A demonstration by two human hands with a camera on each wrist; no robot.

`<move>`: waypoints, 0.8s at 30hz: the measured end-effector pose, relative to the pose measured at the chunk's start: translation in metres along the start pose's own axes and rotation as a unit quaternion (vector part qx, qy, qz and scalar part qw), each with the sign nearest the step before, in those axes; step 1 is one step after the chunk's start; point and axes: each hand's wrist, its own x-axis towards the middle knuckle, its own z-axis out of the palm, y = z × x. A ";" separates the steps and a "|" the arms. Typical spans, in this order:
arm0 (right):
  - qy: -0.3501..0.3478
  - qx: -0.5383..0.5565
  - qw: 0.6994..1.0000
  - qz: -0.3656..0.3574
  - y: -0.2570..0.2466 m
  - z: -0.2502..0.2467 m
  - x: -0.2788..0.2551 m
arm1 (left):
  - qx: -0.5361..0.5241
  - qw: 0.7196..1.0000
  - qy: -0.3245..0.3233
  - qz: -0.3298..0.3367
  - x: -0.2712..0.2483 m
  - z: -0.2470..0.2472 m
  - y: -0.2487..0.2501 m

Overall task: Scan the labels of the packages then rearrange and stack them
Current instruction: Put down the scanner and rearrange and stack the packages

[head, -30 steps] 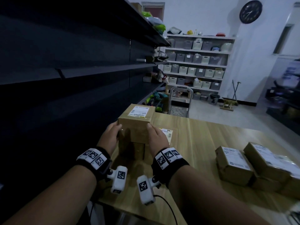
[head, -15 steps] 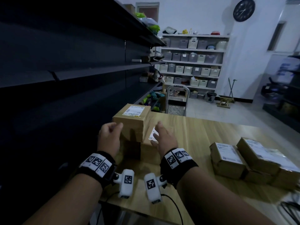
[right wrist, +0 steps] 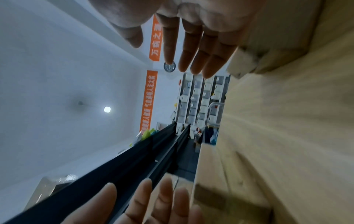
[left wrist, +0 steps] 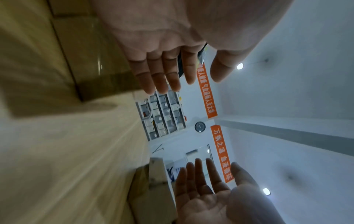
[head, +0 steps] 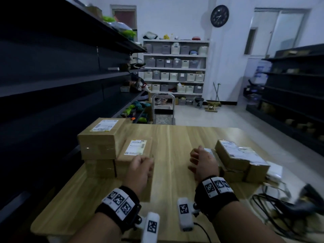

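A stack of two brown labelled packages (head: 100,139) stands at the table's left edge, with a lower labelled package (head: 135,151) against its right side. My left hand (head: 140,163) hovers at that lower package's near corner, fingers straight and holding nothing (left wrist: 172,72). My right hand (head: 197,159) is empty too, fingers extended (right wrist: 191,50), close to the left side of a second pile of labelled packages (head: 240,158) on the table's right. That pile's edge shows beside the fingers in the right wrist view (right wrist: 283,39).
Dark metal shelving (head: 52,85) runs along the table's left side. Black cables and a handheld scanner (head: 305,202) lie at the right front corner. The wooden table (head: 175,142) is bare between the two piles. A trolley (head: 163,109) stands beyond its far edge.
Both hands have let go of the top package of the left stack. They moved right and back, the right hand travelling across the table toward the right pile.
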 end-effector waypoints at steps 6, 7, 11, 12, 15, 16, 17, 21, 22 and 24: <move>0.076 -0.052 0.996 0.022 -0.001 -0.066 0.015 | 0.021 0.997 -0.065 -0.040 -0.002 0.072 -0.024; 0.079 -0.055 0.995 0.025 -0.002 -0.073 0.018 | 0.021 0.996 -0.070 -0.046 -0.002 0.082 -0.027; 0.095 -0.067 0.993 0.022 -0.005 -0.092 0.028 | 0.025 0.994 -0.086 -0.060 -0.001 0.112 -0.031; 0.096 -0.072 0.993 0.019 -0.005 -0.095 0.031 | 0.027 0.994 -0.091 -0.062 -0.001 0.119 -0.031; 0.088 -0.088 0.992 0.019 0.002 -0.101 0.040 | 0.028 0.993 -0.096 -0.068 0.002 0.136 -0.033; 0.083 -0.089 0.992 0.023 0.003 -0.102 0.041 | 0.026 0.992 -0.101 -0.072 0.003 0.142 -0.033; 0.079 -0.084 0.993 0.029 0.006 -0.104 0.042 | 0.028 0.991 -0.111 -0.073 0.004 0.148 -0.033; 0.062 -0.067 0.995 0.050 0.018 -0.109 0.050 | 0.062 0.986 -0.148 -0.053 0.014 0.160 -0.044; 0.057 -0.054 0.995 0.056 0.023 -0.111 0.053 | 0.055 0.985 -0.152 -0.065 0.016 0.162 -0.048; 0.048 -0.026 0.996 0.071 0.035 -0.115 0.064 | 0.022 0.982 -0.162 -0.096 0.020 0.164 -0.053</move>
